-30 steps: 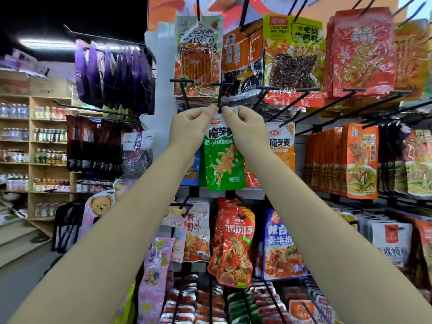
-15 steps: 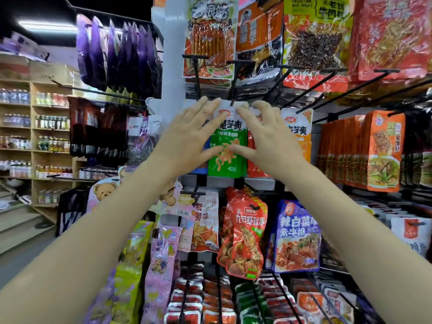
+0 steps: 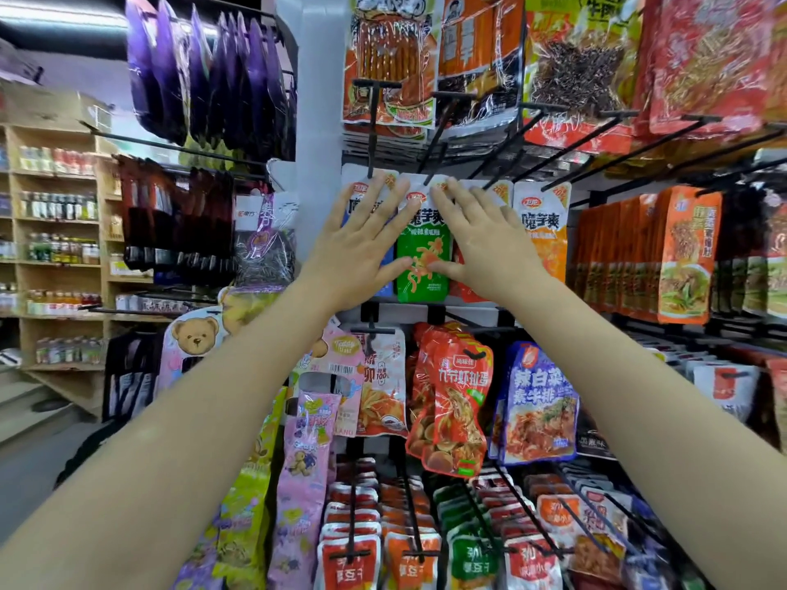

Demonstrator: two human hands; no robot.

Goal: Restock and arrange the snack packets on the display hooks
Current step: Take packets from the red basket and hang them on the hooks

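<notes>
My left hand (image 3: 355, 249) and right hand (image 3: 485, 244) lie flat, fingers spread, against the green packet (image 3: 423, 266) hanging under its hook (image 3: 443, 125). Uneven pressing could swing it sideways, crowding the orange packet (image 3: 541, 232) right of it.

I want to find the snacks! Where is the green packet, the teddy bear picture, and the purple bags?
green packet (image 3: 423, 266): head view, on its green front between the two hands.
teddy bear picture (image 3: 195, 333): head view, on the bear's face.
purple bags (image 3: 204, 74): head view, on the middle of the hanging row.
</notes>
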